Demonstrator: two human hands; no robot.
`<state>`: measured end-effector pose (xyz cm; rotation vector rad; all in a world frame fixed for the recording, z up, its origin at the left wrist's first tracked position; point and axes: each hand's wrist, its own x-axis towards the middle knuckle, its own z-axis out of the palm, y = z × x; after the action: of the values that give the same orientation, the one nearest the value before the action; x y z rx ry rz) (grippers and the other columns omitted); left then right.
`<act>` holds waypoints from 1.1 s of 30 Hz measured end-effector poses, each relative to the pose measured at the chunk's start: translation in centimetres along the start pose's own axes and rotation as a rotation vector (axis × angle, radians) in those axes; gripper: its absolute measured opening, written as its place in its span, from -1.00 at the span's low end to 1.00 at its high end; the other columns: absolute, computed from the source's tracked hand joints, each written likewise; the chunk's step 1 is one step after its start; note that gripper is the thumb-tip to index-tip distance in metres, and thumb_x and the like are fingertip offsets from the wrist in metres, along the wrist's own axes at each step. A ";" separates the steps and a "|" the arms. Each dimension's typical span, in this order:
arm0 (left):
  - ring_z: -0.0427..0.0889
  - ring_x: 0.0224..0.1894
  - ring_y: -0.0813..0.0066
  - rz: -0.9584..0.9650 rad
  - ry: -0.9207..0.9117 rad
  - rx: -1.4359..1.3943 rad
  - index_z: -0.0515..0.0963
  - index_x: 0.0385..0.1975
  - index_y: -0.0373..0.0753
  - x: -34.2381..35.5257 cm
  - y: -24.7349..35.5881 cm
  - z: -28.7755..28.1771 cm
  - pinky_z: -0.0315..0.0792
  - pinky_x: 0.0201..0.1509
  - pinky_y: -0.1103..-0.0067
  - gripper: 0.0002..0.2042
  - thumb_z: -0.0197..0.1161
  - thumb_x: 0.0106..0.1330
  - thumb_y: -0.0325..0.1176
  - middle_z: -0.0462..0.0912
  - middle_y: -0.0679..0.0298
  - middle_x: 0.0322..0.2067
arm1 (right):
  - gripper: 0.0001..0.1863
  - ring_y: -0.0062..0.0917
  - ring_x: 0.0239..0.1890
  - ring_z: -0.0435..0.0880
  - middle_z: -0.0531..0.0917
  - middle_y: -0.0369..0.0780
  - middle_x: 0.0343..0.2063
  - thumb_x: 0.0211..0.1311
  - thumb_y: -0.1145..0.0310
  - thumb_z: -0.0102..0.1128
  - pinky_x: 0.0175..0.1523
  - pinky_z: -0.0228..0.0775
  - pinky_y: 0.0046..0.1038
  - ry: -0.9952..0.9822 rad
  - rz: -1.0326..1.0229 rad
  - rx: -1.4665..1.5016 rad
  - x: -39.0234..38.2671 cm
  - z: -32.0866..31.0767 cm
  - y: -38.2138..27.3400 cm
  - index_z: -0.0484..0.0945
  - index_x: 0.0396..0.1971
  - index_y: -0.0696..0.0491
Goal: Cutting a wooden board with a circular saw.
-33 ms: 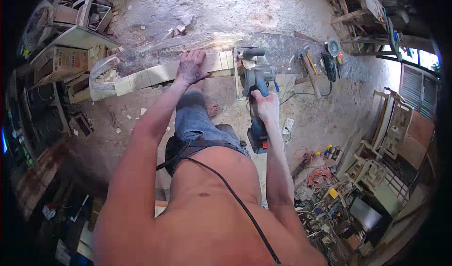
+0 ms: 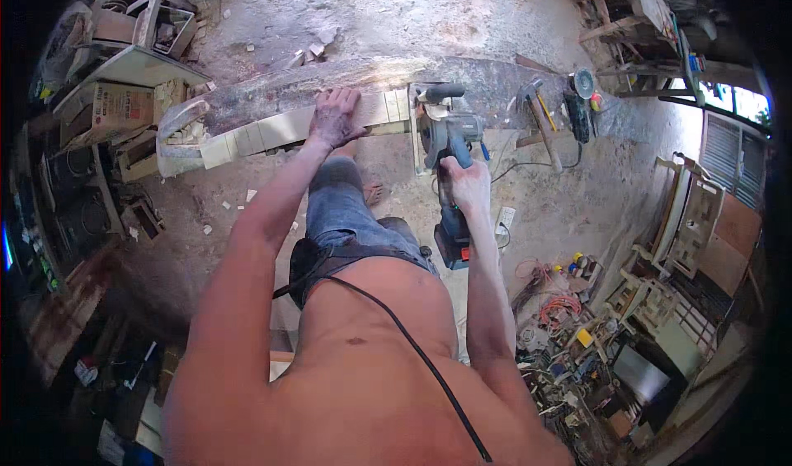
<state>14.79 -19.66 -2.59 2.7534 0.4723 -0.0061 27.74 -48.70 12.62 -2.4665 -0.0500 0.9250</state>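
My right hand (image 2: 467, 184) is closed round the rear handle of a cordless circular saw (image 2: 452, 128). The saw's base plate lies at the right end of a pale wooden strip (image 2: 272, 130), which is marked or cut across into several sections. Along the bench's near edge runs this strip. My left hand (image 2: 337, 118) grips it left of the saw, fingers over the far side and thumb toward the near edge. The saw blade is hidden by its guard and body.
The dusty bench (image 2: 487, 78) carries a hammer (image 2: 542, 120) and an angle grinder (image 2: 581, 103) at its right end. A cardboard box (image 2: 120, 110) stands at the left. Tools and cables (image 2: 569, 334) are heaped at the lower right; a power strip (image 2: 505, 225) lies behind the saw.
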 end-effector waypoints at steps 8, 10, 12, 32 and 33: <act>0.63 0.21 0.16 0.016 -0.014 -0.018 0.52 0.14 -0.13 0.2 -0.2 -0.1 0.44 0.30 0.18 -0.19 0.70 -0.10 0.14 0.64 0.18 0.06 | -0.53 -0.52 -0.75 0.55 0.58 -0.25 -0.76 0.29 0.09 0.42 -0.60 0.25 -0.35 -0.003 0.012 0.109 1.4 -0.3 -0.1 0.66 -0.65 0.17; 0.63 0.21 0.16 0.019 -0.009 -0.034 0.52 0.13 -0.13 0.1 -0.2 -0.3 0.44 0.29 0.18 -0.19 0.70 -0.11 0.14 0.64 0.18 0.05 | -0.47 -0.19 -0.41 0.81 0.73 0.05 -0.55 0.18 -0.01 0.39 -0.22 0.56 -0.17 -0.045 0.080 0.052 1.1 -0.5 0.0 0.75 -0.36 0.29; 0.63 0.20 0.17 0.019 -0.004 -0.048 0.52 0.12 -0.13 0.1 -0.2 -0.3 0.44 0.28 0.18 -0.19 0.70 -0.11 0.15 0.64 0.18 0.05 | -0.47 -0.18 -0.41 0.81 0.72 0.05 -0.55 0.18 0.00 0.39 -0.21 0.56 -0.16 -0.028 0.086 0.045 -0.1 -0.3 0.7 0.75 -0.36 0.29; 0.65 0.20 0.15 0.008 0.025 -0.055 0.54 0.12 -0.15 -0.2 -0.1 -0.2 0.47 0.27 0.20 -0.19 0.70 -0.10 0.14 0.66 0.17 0.03 | -0.45 -0.18 -0.41 0.80 0.71 0.06 -0.56 0.23 -0.01 0.34 -0.19 0.55 -0.13 -0.018 0.008 0.016 -2.3 -0.6 -0.6 0.74 -0.39 0.31; 0.65 0.20 0.15 0.011 0.023 -0.055 0.54 0.12 -0.15 -0.2 -0.1 -0.2 0.47 0.27 0.20 -0.19 0.70 -0.10 0.14 0.66 0.17 0.03 | -0.45 -0.18 -0.41 0.80 0.71 0.06 -0.56 0.23 -0.01 0.34 -0.19 0.55 -0.13 -0.017 0.011 0.017 -2.3 -0.8 -0.8 0.74 -0.39 0.31</act>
<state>14.55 -19.53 -2.46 2.7042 0.4569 0.0403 26.63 -48.84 14.92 -2.4452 -0.0345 0.9475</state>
